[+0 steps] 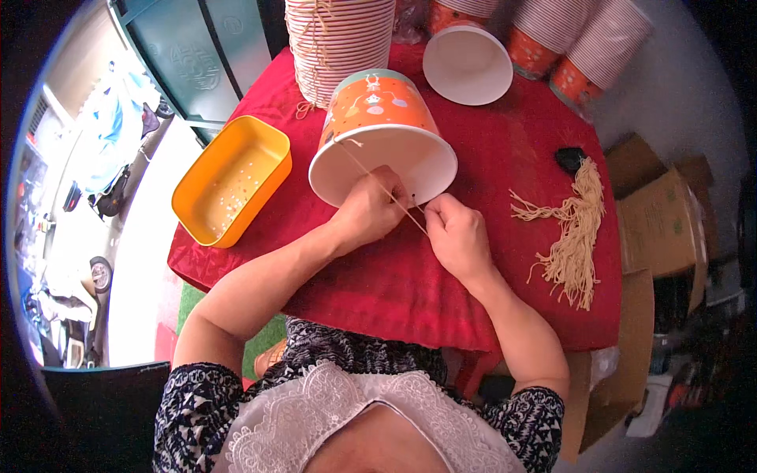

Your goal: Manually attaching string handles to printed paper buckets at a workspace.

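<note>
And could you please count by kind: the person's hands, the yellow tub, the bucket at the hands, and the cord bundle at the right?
Hands: 2 (left hand, right hand)
Yellow tub: 1
Orange bucket: 1
Cord bundle: 1
Total: 5

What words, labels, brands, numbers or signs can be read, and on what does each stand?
No readable text.
Central orange bucket: printed pictures, no legible words.
Cardboard box at right: faint mark, too small and blurred to read.
Teal panel: emblem-like shape, no legible text.
</note>
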A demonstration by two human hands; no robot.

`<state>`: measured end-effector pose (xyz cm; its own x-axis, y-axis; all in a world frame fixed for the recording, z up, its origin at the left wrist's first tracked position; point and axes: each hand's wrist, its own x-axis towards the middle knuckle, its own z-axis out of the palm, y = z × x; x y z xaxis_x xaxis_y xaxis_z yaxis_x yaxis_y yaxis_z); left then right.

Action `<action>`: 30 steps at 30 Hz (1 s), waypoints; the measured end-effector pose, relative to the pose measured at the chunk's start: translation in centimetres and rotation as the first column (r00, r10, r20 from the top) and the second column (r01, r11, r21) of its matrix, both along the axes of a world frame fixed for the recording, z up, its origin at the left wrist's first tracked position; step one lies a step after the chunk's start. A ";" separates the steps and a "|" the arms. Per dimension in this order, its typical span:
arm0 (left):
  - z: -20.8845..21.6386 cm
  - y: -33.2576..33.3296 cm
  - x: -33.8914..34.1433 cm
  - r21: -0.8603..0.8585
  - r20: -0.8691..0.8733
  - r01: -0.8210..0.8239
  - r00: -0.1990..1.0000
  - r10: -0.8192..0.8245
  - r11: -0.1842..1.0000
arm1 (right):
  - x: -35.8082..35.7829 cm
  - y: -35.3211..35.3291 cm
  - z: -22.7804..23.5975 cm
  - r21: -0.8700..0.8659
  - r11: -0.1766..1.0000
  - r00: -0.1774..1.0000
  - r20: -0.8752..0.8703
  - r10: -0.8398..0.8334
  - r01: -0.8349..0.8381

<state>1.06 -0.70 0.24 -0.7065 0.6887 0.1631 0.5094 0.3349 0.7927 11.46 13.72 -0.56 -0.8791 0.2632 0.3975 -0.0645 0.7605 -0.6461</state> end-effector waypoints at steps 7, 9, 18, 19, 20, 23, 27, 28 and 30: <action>0.6 0.1 0.3 -0.039 0.030 -0.065 0.997 0.066 0.997 | 0.2 0.3 0.9 -0.002 1.000 0.994 0.109 0.029 -0.029; 0.6 0.3 0.2 -0.050 0.069 -0.087 0.994 0.090 0.995 | 0.3 0.4 1.0 0.037 0.999 0.997 0.070 0.032 -0.035; 1.2 0.1 0.8 0.083 0.120 -0.059 0.992 0.049 0.995 | -0.7 1.4 2.3 -0.027 0.995 0.990 0.097 -0.098 0.101; 1.3 0.1 0.7 0.086 0.111 -0.057 0.993 0.047 0.995 | -1.0 1.8 1.7 -0.054 0.996 0.997 0.018 -0.074 0.075; 1.1 0.1 0.6 0.073 0.104 -0.008 0.995 0.001 0.997 | -1.2 2.0 1.6 -0.052 0.996 0.997 0.008 -0.076 0.076; 1.2 -0.4 0.3 0.057 0.140 0.072 0.987 -0.079 0.996 | -1.7 2.0 1.4 -0.104 0.995 0.997 0.072 0.018 -0.010; 0.2 -1.8 1.3 0.181 -0.284 0.096 0.958 -0.041 0.979 | -1.6 1.7 1.5 -0.349 0.937 0.997 0.080 -0.007 0.034; 1.5 -2.4 1.5 0.111 -0.292 0.168 0.948 -0.130 0.979 | -1.4 2.0 1.5 -0.385 0.920 0.996 0.066 -0.055 0.076; 5.0 -4.6 3.4 -0.043 -0.341 0.191 0.920 -0.194 0.981 | -1.2 2.8 1.2 -0.412 0.908 0.997 0.008 -0.081 0.077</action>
